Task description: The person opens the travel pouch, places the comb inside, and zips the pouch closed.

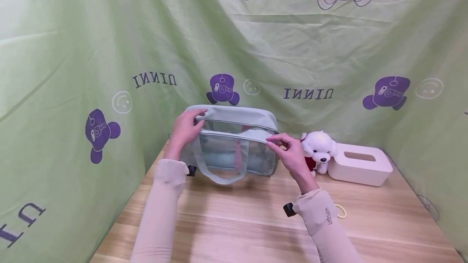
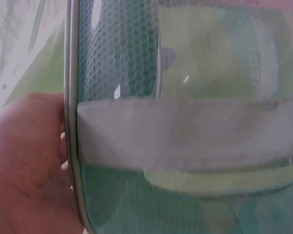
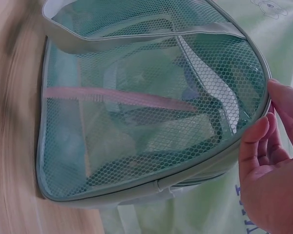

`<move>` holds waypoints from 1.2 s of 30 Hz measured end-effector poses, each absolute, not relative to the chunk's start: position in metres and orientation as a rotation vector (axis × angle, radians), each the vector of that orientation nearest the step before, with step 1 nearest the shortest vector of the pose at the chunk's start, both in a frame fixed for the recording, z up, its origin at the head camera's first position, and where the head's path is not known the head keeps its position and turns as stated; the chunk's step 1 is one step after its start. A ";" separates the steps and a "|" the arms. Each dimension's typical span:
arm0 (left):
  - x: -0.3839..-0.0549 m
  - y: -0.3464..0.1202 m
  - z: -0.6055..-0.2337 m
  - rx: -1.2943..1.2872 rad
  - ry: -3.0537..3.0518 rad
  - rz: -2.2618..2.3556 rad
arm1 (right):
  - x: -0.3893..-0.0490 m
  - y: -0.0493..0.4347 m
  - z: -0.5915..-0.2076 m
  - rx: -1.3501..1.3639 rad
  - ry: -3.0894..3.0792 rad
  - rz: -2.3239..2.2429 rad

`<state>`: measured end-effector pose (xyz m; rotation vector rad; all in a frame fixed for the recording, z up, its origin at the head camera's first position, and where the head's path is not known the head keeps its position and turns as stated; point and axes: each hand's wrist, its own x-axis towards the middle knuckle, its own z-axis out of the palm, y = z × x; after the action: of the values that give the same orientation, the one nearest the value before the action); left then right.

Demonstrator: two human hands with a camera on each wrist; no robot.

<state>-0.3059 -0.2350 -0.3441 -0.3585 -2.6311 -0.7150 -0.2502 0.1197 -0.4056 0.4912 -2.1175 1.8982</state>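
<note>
A see-through mesh bag (image 1: 223, 155) with pale grey-green trim stands on the table, its top unzipped and gaping. At its upper left corner is my left hand (image 1: 185, 130), gripping the edge with thumb and fingers. My right hand (image 1: 290, 153) pinches the upper right rim between thumb and fingers, as the right wrist view also shows. A strap handle (image 1: 219, 180) droops over the front. Through the mesh a slender pink item (image 3: 122, 97) shows inside; its kind is unclear. In the left wrist view the bag's front panel (image 2: 117, 195) fills most of the picture, beside the hand.
Right of the bag sits a white plush dog (image 1: 319, 149) in red, against a white tissue box (image 1: 360, 165). A pale yellow ring (image 1: 341, 211) lies on the wooden table (image 1: 234, 222) near the right forearm. Green printed cloth (image 1: 270, 52) hangs behind and at both sides.
</note>
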 end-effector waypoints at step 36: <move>-0.299 -0.288 -0.345 -0.131 -2.717 -1.056 | -0.250 0.120 -0.411 0.466 -2.108 1.957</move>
<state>-0.2992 -0.2880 -0.3451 -0.1309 -2.7168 -1.0559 -0.2496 0.1195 -0.4113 0.4661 -2.1078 1.9571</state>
